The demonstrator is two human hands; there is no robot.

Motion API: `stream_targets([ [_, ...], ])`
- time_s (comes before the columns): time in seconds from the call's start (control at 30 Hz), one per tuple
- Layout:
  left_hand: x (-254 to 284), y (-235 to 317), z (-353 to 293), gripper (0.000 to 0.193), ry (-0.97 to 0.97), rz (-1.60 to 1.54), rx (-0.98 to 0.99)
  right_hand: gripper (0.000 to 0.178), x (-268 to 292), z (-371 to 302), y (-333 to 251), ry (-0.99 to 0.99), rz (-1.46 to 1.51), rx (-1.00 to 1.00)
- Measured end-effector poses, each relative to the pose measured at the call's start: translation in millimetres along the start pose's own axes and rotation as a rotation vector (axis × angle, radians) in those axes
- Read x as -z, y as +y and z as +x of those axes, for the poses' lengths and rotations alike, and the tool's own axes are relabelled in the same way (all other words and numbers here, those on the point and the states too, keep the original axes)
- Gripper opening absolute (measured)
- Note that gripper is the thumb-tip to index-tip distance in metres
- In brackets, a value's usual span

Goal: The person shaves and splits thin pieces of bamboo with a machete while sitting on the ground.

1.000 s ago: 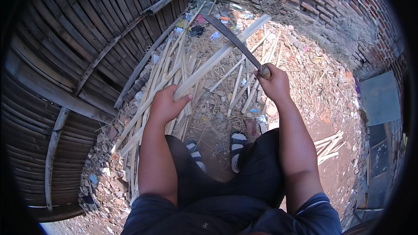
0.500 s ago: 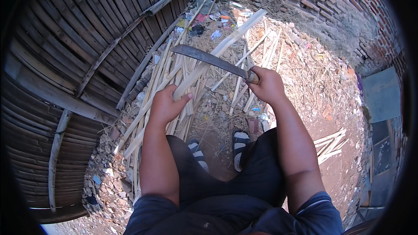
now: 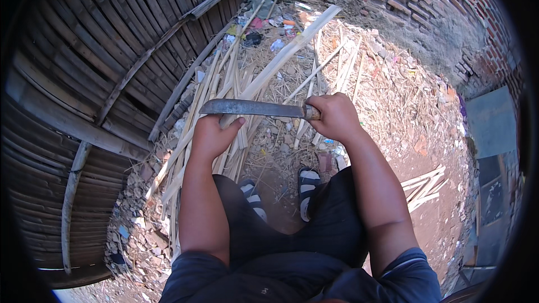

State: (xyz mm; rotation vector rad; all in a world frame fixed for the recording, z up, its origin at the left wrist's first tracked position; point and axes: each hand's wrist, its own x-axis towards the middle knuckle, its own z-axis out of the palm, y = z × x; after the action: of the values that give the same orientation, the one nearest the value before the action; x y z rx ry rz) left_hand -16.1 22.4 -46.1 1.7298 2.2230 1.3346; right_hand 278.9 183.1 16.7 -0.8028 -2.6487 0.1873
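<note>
My right hand [image 3: 338, 116] is wrapped round the wooden handle of a machete [image 3: 255, 108]. Its long dark blade reaches leftward, nearly level, crossing over a pale split bamboo strip [image 3: 289, 50] just beyond my left hand [image 3: 213, 137]. That hand grips the strip, thumb on the near side, its other fingers mostly hidden. The strip slants from my left forearm up to the far right, toward the brick wall. Whether the blade touches the strip or hovers just above it, I cannot tell.
More bamboo strips [image 3: 196, 129] lie in a loose heap on the left. A short bundle of sticks [image 3: 425, 187] rests at the right. Rubble and shavings cover the ground. A slatted bamboo wall [image 3: 73, 67] stands left, a brick wall [image 3: 393, 0] ahead. My sandalled feet are below.
The machete has slid down along the strip toward me, and its blade has turned more level. My right hand has come nearer and slightly left. The left hand has barely moved.
</note>
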Motion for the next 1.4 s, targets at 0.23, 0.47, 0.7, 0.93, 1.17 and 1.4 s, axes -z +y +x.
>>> stream_targets([
  [0.23, 19, 24, 5, 0.049, -0.200, -0.040, 0.330, 0.035, 6, -3, 32, 0.088, 0.043, -0.370],
  [0.47, 18, 32, 6, 0.049, -0.204, -0.032, 0.343, 0.034, 7, -8, 32, 0.074, 0.087, -0.348],
  [0.7, 13, 19, 3, 0.049, -0.164, 0.002, 0.283, 0.037, 3, -1, 13, -0.044, -0.003, -0.164],
  [0.93, 21, 31, 8, 0.048, -0.234, 0.005, 0.405, 0.038, 6, -2, 41, 0.099, 0.167, -0.583],
  [1.17, 14, 23, 5, 0.052, -0.161, 0.002, 0.335, 0.036, 6, -2, 21, -0.064, 0.090, -0.315],
  [1.4, 18, 27, 4, 0.051, -0.153, 0.047, 0.315, 0.040, 6, -2, 25, -0.073, 0.059, -0.322],
])
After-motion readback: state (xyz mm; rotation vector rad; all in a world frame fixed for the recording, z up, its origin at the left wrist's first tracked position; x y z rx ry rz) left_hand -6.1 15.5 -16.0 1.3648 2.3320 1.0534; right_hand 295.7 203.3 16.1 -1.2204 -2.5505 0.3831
